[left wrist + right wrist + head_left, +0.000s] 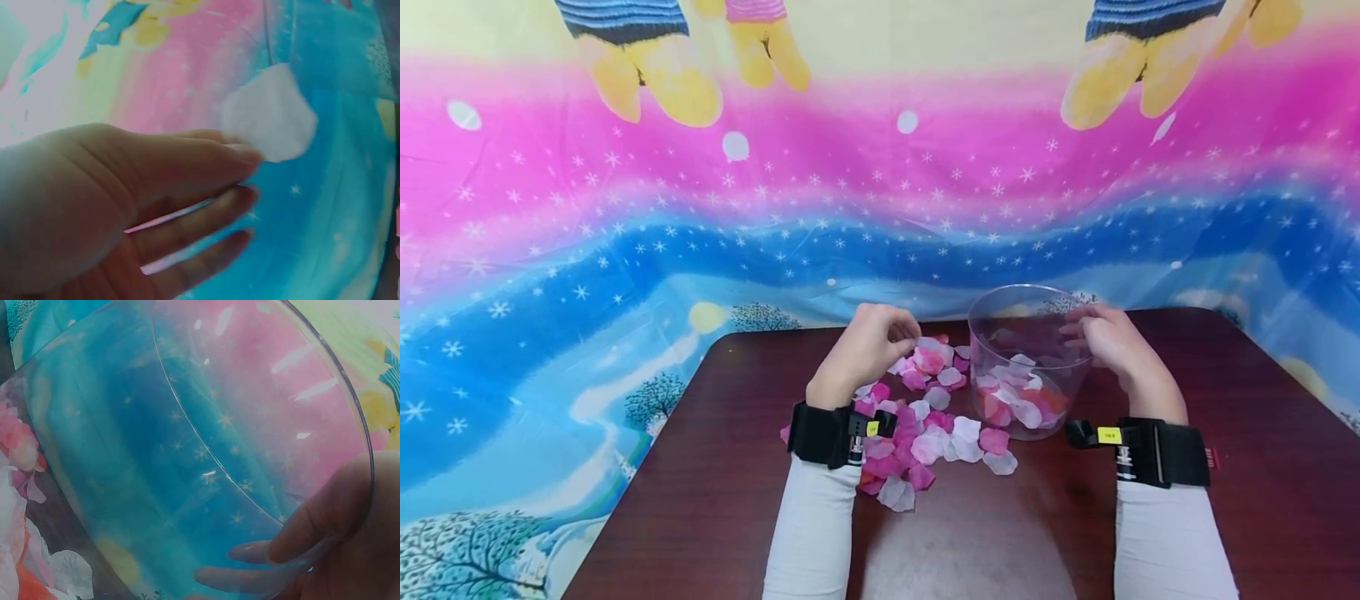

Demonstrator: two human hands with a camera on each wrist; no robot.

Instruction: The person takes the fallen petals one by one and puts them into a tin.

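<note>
A clear plastic cup (1028, 333) stands on the dark wooden table (715, 492), with several pink, white and red petals lying in its bottom. My right hand (1108, 342) grips the cup's right side, fingers curled round the wall (269, 550). A loose pile of pink and white petals (925, 417) lies left of the cup. My left hand (872, 342) hovers over the far end of the pile, pinching a single white petal (269, 115) between thumb and fingertips.
A colourful cartoon-print cloth (625, 250) hangs behind the table and drapes down past its left and right edges. Bare tabletop stretches along the near side (970, 542) and to both sides of the petals.
</note>
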